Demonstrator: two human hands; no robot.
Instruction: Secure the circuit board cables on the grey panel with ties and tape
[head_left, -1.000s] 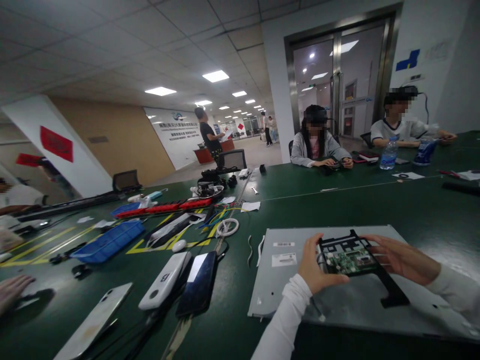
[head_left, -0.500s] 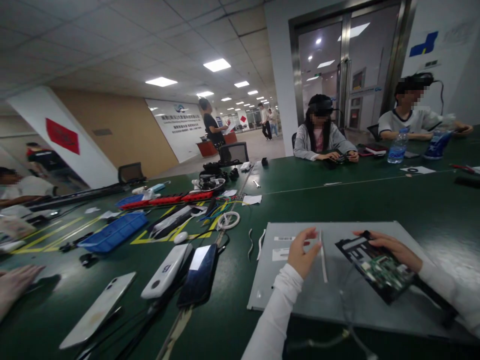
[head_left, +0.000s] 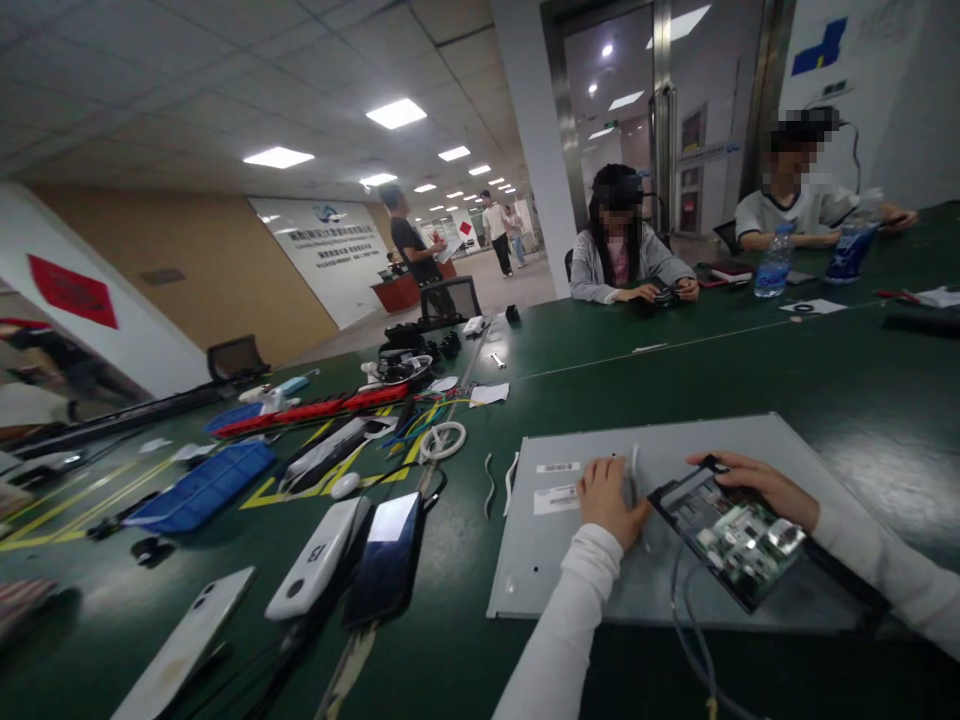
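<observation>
My right hand (head_left: 772, 488) grips a circuit board in a black frame (head_left: 750, 545) by its upper right edge. The board is tilted, its green face with silver connectors showing, and a thin grey cable (head_left: 694, 640) hangs below it. My left hand (head_left: 611, 500) rests on a flat grey metal panel (head_left: 555, 570), fingers bent downward and thumb apart from them. Close by the thumb, touching or nearly so, is a narrow white strip (head_left: 635, 468), partly hidden and blurred. The panel lies on the green table under both hands.
Left of the panel are two short strips (head_left: 489, 485), a dark phone (head_left: 384, 560), a white power bank (head_left: 319, 560) and a white phone (head_left: 184, 645). Farther off are a blue tray (head_left: 202, 490), a white cable coil (head_left: 442, 440) and a red power strip (head_left: 315, 408). Two people sit across the table.
My left hand has come down from above the panel onto it, beside the white strip. My right hand still holds the circuit board, now tilted a little differently. The view has turned slightly right.
</observation>
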